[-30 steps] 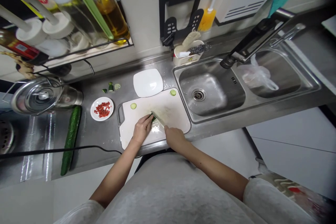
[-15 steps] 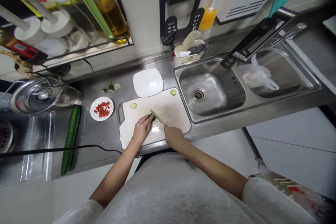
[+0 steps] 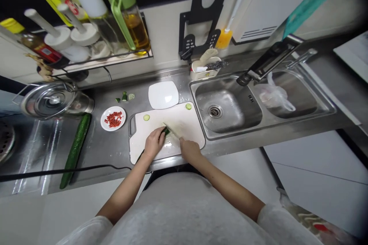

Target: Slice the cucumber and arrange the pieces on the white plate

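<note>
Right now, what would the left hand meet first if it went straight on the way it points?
Beyond the cucumber it holds, the left hand would likely meet the knife blade first, though any gap between them is unclear.

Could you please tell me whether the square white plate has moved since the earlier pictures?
No, judged against the stainless-steel sink, the square white plate shows no visible shift.

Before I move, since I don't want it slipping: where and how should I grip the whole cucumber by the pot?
I'd grip the whole cucumber around its middle, from above, thumb and fingers on opposite long sides: it lies flat, long and narrow, and the black cable crosses its near end.
</note>
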Tool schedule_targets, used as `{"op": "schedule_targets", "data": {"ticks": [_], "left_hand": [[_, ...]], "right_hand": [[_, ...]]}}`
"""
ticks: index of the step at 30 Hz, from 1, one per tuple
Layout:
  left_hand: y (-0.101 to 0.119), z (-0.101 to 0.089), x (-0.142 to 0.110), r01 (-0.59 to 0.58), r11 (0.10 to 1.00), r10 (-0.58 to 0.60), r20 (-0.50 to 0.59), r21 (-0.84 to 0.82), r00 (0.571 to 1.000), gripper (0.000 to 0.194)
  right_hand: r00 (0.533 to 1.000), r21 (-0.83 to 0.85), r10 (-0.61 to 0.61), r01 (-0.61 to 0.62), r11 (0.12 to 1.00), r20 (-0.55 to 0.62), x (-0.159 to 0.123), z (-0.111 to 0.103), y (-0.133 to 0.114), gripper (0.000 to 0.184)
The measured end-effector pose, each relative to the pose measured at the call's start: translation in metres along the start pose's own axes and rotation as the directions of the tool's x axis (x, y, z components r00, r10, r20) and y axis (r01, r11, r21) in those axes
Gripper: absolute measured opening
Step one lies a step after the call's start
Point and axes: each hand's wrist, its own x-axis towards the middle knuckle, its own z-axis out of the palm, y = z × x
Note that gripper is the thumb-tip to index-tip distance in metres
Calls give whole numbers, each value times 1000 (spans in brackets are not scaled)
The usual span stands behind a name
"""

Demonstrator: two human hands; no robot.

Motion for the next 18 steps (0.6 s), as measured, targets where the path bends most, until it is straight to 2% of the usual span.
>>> {"op": "schedule_targets", "data": {"ticks": [4,7,13,16,18], "left_hand": [[3,-7,7,175,984,-176,-131,-21,976,34],[3,-15,19,245,964,-259,-152,-106,954,34],[19,-30,40,224,951,-215,63,-214,975,39],[28,-37,41,219,955,-183,186,-199,966,36],[32,-40,39,231,955,-186,230,-187,955,31]], "right_hand": [[991,-86,37,-48,995,-131,-8,-5,20,39],[969,-126,37,-69,990,-243,-12,-9,33,39],[904,-137,3,-68,988,-428,-17,-10,43,42],[882,-139,-16,-56,989,-470,-17,-8,44,42],[878,-144,-26,-49,988,-478,-16,-7,45,43]]}}
